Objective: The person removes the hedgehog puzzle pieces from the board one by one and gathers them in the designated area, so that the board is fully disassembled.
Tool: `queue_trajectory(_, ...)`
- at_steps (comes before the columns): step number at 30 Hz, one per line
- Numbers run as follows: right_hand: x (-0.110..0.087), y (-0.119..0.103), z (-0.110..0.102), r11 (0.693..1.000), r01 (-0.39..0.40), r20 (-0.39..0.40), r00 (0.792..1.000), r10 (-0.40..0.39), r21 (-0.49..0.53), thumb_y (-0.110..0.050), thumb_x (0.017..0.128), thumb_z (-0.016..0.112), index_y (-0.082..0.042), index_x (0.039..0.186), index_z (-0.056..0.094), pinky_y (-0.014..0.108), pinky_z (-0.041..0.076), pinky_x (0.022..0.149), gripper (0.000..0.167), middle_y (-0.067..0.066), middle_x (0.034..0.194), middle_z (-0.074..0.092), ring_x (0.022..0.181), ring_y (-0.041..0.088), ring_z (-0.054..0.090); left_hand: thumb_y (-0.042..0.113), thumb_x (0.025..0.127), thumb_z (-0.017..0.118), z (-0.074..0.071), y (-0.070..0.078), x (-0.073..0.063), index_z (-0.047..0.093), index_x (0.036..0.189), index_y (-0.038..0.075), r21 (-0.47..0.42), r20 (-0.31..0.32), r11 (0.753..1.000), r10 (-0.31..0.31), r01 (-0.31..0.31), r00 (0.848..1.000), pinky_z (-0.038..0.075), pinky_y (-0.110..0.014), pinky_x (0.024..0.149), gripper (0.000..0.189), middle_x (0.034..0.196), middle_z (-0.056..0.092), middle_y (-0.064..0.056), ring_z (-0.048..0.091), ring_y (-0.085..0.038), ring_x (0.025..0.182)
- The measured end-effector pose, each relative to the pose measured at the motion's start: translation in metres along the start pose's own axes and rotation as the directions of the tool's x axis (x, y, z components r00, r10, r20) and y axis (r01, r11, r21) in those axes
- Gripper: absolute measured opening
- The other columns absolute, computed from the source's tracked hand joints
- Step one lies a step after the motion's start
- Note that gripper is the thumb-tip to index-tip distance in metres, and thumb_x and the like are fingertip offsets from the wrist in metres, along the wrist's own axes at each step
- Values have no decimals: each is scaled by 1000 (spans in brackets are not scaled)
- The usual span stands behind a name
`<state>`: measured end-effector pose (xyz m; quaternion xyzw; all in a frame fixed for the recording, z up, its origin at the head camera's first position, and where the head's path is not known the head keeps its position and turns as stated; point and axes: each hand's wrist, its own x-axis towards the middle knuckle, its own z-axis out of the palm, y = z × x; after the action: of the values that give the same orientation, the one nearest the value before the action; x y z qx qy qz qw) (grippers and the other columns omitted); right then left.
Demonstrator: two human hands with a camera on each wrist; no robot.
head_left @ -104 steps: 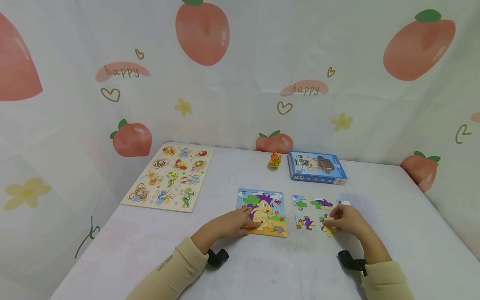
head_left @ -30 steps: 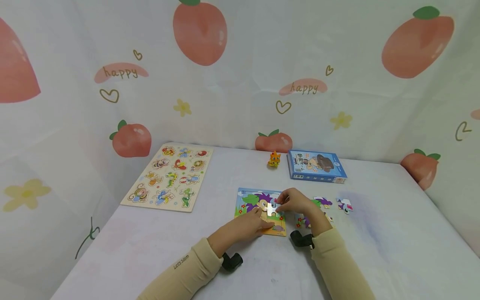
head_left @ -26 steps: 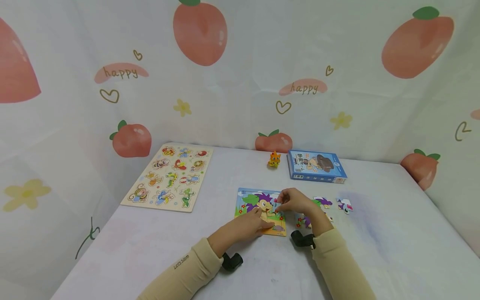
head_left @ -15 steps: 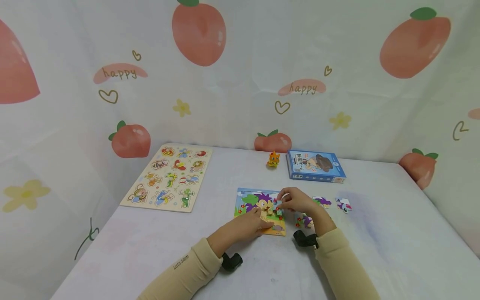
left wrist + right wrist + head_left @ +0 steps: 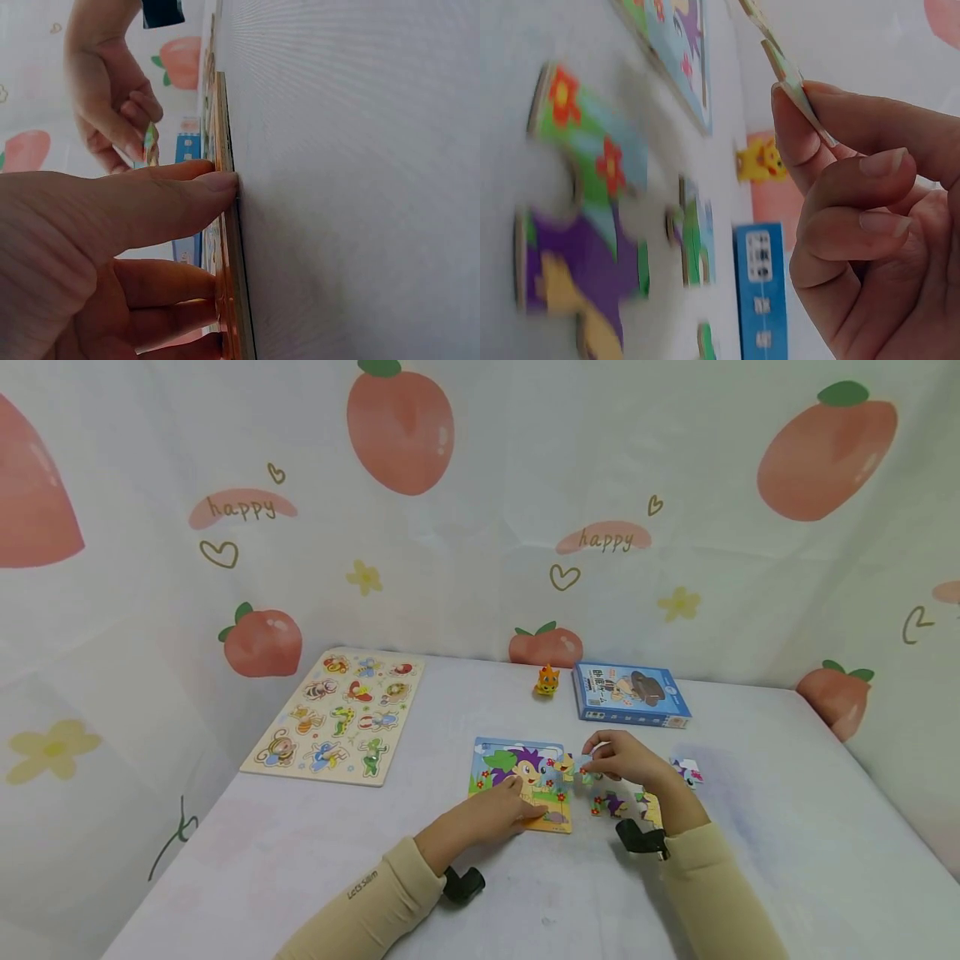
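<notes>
My right hand (image 5: 626, 758) pinches a jigsaw piece (image 5: 566, 767) between thumb and index finger, its other fingers curled in. The piece has red flowers, a pale blue patch and yellow, and hangs over the right edge of a framed hedgehog puzzle (image 5: 517, 752); the right wrist view shows it edge-on and raised. My left hand (image 5: 483, 814) rests on the lower left of the puzzle, fingers extended over the picture. Its thumb (image 5: 214, 182) lies at the near edge in the left wrist view. Part of the hedgehog is hidden beneath this hand.
Loose jigsaw pieces lie right of the puzzle, including a purple and green piece (image 5: 611, 803), a yellow piece (image 5: 649, 810) and a blue one (image 5: 687, 771). Behind stand an orange toy figure (image 5: 547, 682) and a blue box (image 5: 633, 693). An insect board (image 5: 330, 717) lies left.
The right hand reached from the loose pieces to the puzzle and held a piece over its right part. In the last half second it has drawn back rightward with the piece. The left hand stays put.
</notes>
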<state>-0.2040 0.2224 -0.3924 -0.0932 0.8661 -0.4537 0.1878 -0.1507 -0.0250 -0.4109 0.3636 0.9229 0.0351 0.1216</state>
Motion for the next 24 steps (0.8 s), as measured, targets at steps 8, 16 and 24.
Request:
queue_trajectory(8, -20, 12, -19, 1000, -15, -34, 999, 15, 6, -14, 89, 62, 4, 107, 52, 26, 37, 49, 27, 4, 71, 55, 51, 10, 37, 25, 93, 55, 0, 0, 0, 50, 134, 34, -24, 4, 1000, -5, 5, 1000, 36, -35, 109, 42, 144, 43, -10, 33, -26, 138)
queue_trajectory(16, -36, 29, -34, 998, -55, -58, 997, 57, 29, -18, 90, 60, 5, 110, 49, 27, 37, 53, 32, 2, 72, 52, 53, 9, 36, 25, 94, 55, 1, 0, -1, 50, 134, 34, -34, 5, 999, -13, 14, 1000, 37, -35, 108, 41, 146, 40, -11, 33, -26, 139)
queue_trajectory(24, -53, 43, -47, 996, -76, -83, 993, 79, 39, -20, 90, 60, 7, 116, 47, 26, 36, 53, 39, 2, 72, 51, 53, 9, 36, 26, 94, 55, 3, -1, 0, 50, 134, 36, -53, 17, 998, -33, 33, 999, 36, -36, 109, 42, 148, 38, -10, 30, -25, 140)
